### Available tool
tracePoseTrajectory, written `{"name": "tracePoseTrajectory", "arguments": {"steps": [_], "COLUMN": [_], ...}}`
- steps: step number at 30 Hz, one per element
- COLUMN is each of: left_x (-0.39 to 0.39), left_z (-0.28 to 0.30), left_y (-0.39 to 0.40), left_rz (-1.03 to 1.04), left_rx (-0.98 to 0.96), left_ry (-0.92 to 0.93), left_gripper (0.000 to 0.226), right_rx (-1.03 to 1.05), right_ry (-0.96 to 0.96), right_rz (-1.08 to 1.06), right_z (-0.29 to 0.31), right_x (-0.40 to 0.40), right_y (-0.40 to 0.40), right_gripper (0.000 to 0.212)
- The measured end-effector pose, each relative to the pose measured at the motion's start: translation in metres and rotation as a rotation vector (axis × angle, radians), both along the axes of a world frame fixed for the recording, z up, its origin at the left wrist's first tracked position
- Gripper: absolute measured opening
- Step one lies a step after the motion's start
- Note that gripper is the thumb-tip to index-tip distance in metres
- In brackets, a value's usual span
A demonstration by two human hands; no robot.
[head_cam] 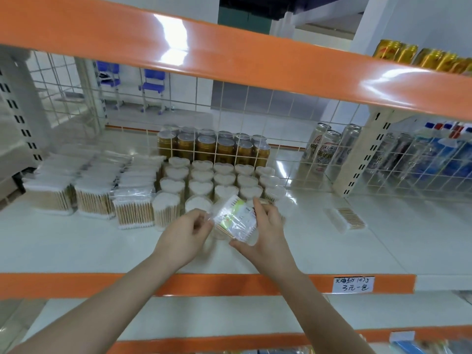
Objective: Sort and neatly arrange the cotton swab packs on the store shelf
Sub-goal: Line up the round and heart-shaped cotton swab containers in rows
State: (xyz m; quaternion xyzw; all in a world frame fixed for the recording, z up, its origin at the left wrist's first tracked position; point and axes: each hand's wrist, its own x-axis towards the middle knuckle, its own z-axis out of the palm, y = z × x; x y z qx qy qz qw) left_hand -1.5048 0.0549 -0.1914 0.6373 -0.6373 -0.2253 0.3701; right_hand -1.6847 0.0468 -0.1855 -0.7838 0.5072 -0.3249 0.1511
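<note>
Both hands held one flat cotton swab pack [235,221] above the shelf [332,246]: the left hand [182,237] pinched its wrapper edge, the right hand [265,232] gripped its side. It was probably headed next for the bagged stacks [94,185] at left, squared up.

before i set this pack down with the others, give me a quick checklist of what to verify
1. Pack held securely: ok. The left hand pinches the wrapper edge and the right hand grips the held pack.
2. Pack sealed and undamaged: cannot tell, glare on the wrapper.
3. Matching group to join: ok, the bagged packs stand to the left, beside the heart-shaped tubs.
4. Free spot on the shelf in front of those rows: ok.
5. All strays collected: not ok, the loose pack lies flat off to the right.
</note>
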Motion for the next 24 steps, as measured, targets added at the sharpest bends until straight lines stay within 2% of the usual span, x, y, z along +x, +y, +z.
{"name": "tracePoseTrajectory", "arguments": {"steps": [4, 8, 16, 24], "left_x": [0.004, 0.005, 0.004, 0.009], "left_z": [0.003, 0.004, 0.012, 0.016], "left_y": [-0.005, -0.008, -0.008, -0.011], "left_rz": [0.002, 0.026, 0.01, 0.049], "left_rx": [-0.014, -0.016, -0.063, -0.101], "left_ry": [0.112, 0.194, 0.262, 0.231], "left_gripper": [0.018, 0.004, 0.008, 0.016], "right_rx": [0.006, 0.029, 0.086, 0.068], "right_ry": [0.036, 0.07, 0.105, 0.033], "right_rz": [0.04, 0.076, 0.122, 0.141], "right_z": [-0.001, -0.001, -0.004, -0.004], "right_x": [0.012, 0.015, 0.011, 0.005], "right_y": [-0.001, -0.003, -0.006, -0.006], "right_gripper": [0.096, 0.099, 0.098, 0.073]}}
